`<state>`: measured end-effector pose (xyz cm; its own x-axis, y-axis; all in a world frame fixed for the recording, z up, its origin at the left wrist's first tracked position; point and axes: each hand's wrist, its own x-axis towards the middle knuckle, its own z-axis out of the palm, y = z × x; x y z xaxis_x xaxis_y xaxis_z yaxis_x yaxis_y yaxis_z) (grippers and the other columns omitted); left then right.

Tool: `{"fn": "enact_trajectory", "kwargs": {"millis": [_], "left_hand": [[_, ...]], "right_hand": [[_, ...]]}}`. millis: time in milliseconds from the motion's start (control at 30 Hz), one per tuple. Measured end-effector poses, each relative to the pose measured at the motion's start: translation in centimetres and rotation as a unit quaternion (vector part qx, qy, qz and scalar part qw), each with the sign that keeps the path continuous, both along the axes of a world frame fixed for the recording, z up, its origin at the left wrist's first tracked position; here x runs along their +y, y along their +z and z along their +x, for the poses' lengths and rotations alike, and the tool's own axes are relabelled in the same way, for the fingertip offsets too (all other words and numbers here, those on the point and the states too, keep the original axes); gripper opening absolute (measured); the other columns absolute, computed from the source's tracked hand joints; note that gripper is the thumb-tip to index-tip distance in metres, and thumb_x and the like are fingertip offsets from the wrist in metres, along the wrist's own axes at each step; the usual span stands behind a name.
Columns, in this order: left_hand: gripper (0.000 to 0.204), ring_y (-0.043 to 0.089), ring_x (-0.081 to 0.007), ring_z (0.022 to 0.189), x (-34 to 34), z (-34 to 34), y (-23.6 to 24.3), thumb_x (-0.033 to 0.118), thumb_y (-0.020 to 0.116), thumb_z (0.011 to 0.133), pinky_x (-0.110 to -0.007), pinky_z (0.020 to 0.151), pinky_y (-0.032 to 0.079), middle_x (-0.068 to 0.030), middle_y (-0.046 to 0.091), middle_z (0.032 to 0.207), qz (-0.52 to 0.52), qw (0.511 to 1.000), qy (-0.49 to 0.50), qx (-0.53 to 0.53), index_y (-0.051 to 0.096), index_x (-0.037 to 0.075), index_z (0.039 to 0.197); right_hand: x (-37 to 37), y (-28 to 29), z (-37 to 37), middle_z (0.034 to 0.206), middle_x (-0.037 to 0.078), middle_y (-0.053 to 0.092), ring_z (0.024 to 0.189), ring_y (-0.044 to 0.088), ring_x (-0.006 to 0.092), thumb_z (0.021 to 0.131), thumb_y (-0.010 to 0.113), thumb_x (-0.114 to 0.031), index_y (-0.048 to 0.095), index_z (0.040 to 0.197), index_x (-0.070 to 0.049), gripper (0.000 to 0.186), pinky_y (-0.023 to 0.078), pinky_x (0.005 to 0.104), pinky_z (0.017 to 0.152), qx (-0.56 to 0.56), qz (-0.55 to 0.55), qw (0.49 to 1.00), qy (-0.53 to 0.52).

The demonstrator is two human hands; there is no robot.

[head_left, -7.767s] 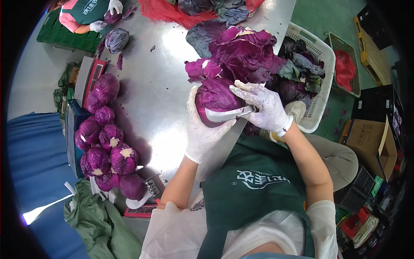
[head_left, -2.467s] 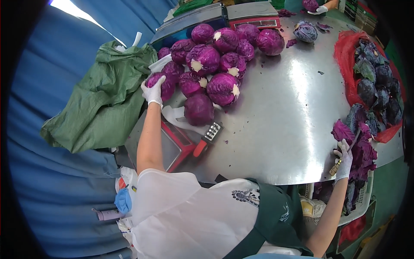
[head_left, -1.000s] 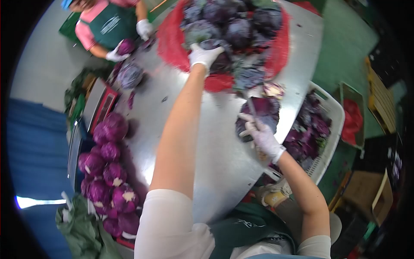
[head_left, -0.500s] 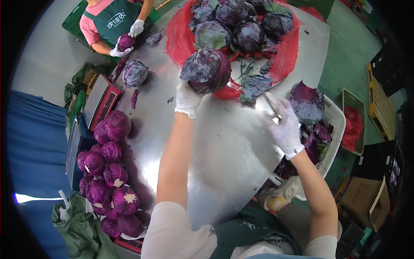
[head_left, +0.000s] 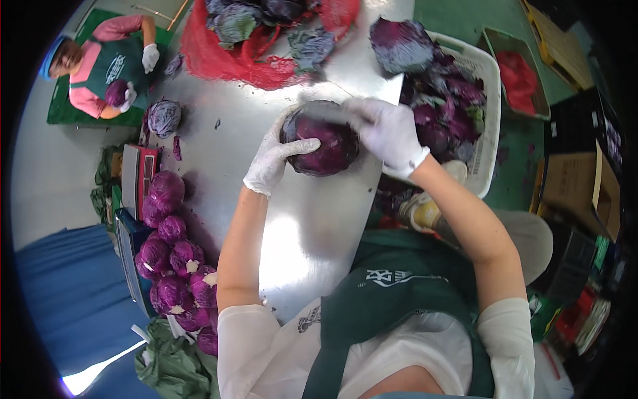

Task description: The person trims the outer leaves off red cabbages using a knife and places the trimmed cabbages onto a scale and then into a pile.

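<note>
A red cabbage (head_left: 327, 149) with dark outer leaves is in my gloved left hand (head_left: 274, 156), whose thumb presses across its near side and fingers reach round its left. My gloved right hand (head_left: 390, 135) is closed on a knife. The blurred blade of the knife (head_left: 324, 115) lies over the far top of the cabbage, pointing left; its handle is hidden in my grip. Whether the blade cuts in cannot be made out. Beyond my hands, a red mesh bag (head_left: 212, 63) lies opened around several unpeeled cabbages (head_left: 236, 23).
Peeled purple cabbages (head_left: 171, 229) are piled along the left edge of the metal table (head_left: 249, 110), by red and blue scales. A white basket (head_left: 490, 113) of leaves stands to the right, with a loose leaf (head_left: 402, 45) near its far-left corner. A co-worker (head_left: 109, 66) holds a cabbage at far left.
My left hand has brought the cabbage nearer and slightly right. The right hand with the knife has moved from beside the mesh bag to the cabbage. The view has shifted.
</note>
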<state>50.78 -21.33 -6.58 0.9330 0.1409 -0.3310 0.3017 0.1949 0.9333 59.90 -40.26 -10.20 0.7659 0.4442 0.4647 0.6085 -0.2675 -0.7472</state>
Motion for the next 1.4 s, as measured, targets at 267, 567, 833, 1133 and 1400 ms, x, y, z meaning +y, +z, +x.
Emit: {"fn": "enact_trajectory", "kwargs": {"millis": [267,567,833,1133,1400], "left_hand": [[0.091,0.046,-0.0247,0.118,0.0,0.4,-0.5,0.013,0.082,0.059,-0.035,0.105,0.031,-0.0131,0.048,0.126,0.096,0.988,-0.119,-0.027,0.034,0.002,0.135],[0.085,0.048,-0.0217,0.115,-5.3,-2.0,0.7,0.018,0.082,0.065,-0.034,0.100,0.040,-0.0129,0.046,0.123,0.259,0.961,-0.090,-0.046,0.032,0.004,0.133],[0.087,0.049,-0.0234,0.113,-5.5,-1.8,-0.4,0.020,0.081,0.065,-0.035,0.098,0.041,-0.0154,0.047,0.124,0.360,0.927,-0.081,-0.074,0.033,0.000,0.134],[0.090,0.050,-0.0245,0.113,-5.7,-1.7,-0.3,0.024,0.083,0.063,-0.035,0.098,0.041,-0.0159,0.046,0.125,0.409,0.906,-0.084,-0.068,0.035,0.000,0.134],[0.087,0.048,-0.0271,0.113,-6.9,-1.3,0.2,0.024,0.085,0.059,-0.037,0.099,0.038,-0.0167,0.047,0.120,0.487,0.852,-0.131,-0.142,0.039,0.000,0.130]], "right_hand": [[-5.3,-5.9,8.8,0.106,0.020,0.062,0.097,0.060,0.0284,0.077,0.066,-0.035,0.056,0.113,0.004,0.054,0.047,0.0341,0.087,0.223,-0.191,0.936,-0.193],[-6.2,-0.2,-2.5,0.096,0.023,0.061,0.085,0.061,0.0365,0.091,0.046,-0.020,0.049,0.115,-0.001,0.031,0.051,0.0412,0.076,0.187,-0.143,0.972,0.006],[-6.7,-0.4,-7.7,0.079,0.020,0.060,0.068,0.061,0.0335,0.092,0.046,-0.022,0.048,0.103,0.001,0.026,0.051,0.0410,0.059,0.177,-0.189,0.965,0.047],[-6.2,-1.1,-6.5,0.079,0.020,0.064,0.072,0.065,0.0335,0.088,0.040,-0.009,0.044,0.114,0.006,0.030,0.053,0.0404,0.060,0.247,-0.275,0.923,0.104],[-5.0,-4.3,-2.1,0.087,0.027,0.063,0.081,0.064,0.0368,0.082,0.046,-0.007,0.042,0.113,0.012,0.037,0.052,0.0409,0.070,0.193,-0.410,0.862,0.226]]}}
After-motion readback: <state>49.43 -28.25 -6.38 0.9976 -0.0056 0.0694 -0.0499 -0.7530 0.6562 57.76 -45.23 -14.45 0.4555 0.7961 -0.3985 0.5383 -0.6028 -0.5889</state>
